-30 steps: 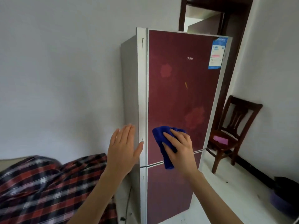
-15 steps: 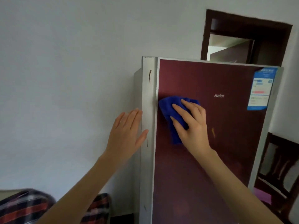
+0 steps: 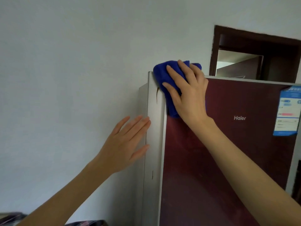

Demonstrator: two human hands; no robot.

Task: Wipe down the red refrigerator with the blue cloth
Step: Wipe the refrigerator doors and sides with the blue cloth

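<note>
The red refrigerator (image 3: 219, 160) fills the right half of the view, with a silver frame along its left edge and a Haier logo on the door. My right hand (image 3: 187, 93) presses the bunched blue cloth (image 3: 162, 74) flat against the door's top left corner, fingers spread and straight over it; the cloth reaches over the top edge. My left hand (image 3: 125, 144) rests flat with straight fingers on the grey left side of the refrigerator, lower than the cloth.
A blue and white label (image 3: 287, 110) is stuck at the door's upper right. A dark wooden doorway (image 3: 257, 53) stands behind the refrigerator. A white wall (image 3: 73, 79) lies to the left. Plaid fabric (image 3: 91, 223) shows at the bottom edge.
My right hand has swept the cloth up the door from near the middle seam to the top left corner. The left hand slid up the side panel, and the view tilted upward.
</note>
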